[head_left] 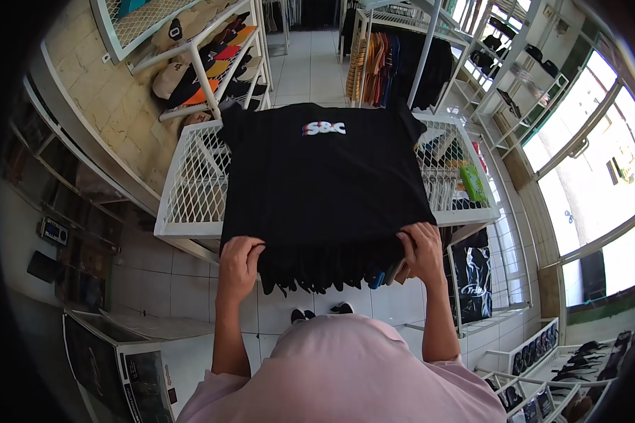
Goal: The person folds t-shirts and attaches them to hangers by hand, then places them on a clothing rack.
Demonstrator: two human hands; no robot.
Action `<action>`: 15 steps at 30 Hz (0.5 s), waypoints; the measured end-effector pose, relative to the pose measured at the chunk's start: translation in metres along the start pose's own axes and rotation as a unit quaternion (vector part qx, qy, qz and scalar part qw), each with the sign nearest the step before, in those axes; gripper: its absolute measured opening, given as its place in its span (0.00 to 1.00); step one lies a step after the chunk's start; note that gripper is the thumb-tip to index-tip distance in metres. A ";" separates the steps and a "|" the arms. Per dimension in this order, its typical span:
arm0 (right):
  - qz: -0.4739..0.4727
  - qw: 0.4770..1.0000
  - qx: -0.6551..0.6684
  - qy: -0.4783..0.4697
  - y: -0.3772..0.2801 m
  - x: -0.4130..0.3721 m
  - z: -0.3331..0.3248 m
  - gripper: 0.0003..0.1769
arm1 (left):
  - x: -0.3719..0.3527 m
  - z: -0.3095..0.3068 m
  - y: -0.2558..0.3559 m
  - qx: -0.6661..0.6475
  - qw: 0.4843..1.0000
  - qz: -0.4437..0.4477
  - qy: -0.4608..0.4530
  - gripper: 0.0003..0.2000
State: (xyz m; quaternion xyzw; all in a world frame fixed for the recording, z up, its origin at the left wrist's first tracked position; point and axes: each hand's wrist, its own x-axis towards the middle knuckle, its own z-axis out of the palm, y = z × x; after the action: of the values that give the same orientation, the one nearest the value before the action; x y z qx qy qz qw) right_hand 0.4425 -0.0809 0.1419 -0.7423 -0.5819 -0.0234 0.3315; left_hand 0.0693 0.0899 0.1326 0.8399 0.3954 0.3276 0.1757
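A black T-shirt (pixel 324 183) with a small white "S&C" print near its top edge is spread over a white wire-mesh rack top (pixel 194 176). At the shirt's near left corner, my left hand (pixel 241 264) pinches the hem between thumb and fingers. The near right corner of the hem is pinched by my right hand (pixel 422 254). Below the hem, dark garments (pixel 317 271) hang under the rack top.
A green packet (pixel 472 184) lies on the mesh at the right. Caps (pixel 204 77) fill a sloped rack at the upper left. Hanging shirts (pixel 381 67) stand beyond the table. A glass case (pixel 113 352) is at the lower left, shelves (pixel 543 352) at the lower right.
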 end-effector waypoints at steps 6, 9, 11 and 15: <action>0.232 0.936 0.122 -0.234 -0.032 -0.016 -0.035 0.10 | -0.020 -0.035 0.031 -0.133 0.961 -0.153 -0.188 0.08; 0.078 0.991 0.106 -0.015 -0.026 -0.012 0.003 0.09 | -0.004 0.004 0.036 -0.084 0.996 -0.036 -0.011 0.08; 0.004 0.996 0.044 0.080 -0.033 0.004 0.022 0.09 | 0.009 0.026 0.038 -0.016 0.998 0.021 0.054 0.09; 0.022 0.995 -0.045 0.088 -0.036 0.021 0.045 0.11 | 0.019 0.058 0.040 0.085 0.991 0.025 0.103 0.15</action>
State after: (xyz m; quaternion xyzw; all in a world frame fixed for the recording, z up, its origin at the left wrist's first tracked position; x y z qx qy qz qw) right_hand 0.4024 -0.0359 0.1323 -0.7639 -0.5325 -0.1081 0.3481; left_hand 0.1402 0.0780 0.1209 0.8229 0.4172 0.3820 0.0537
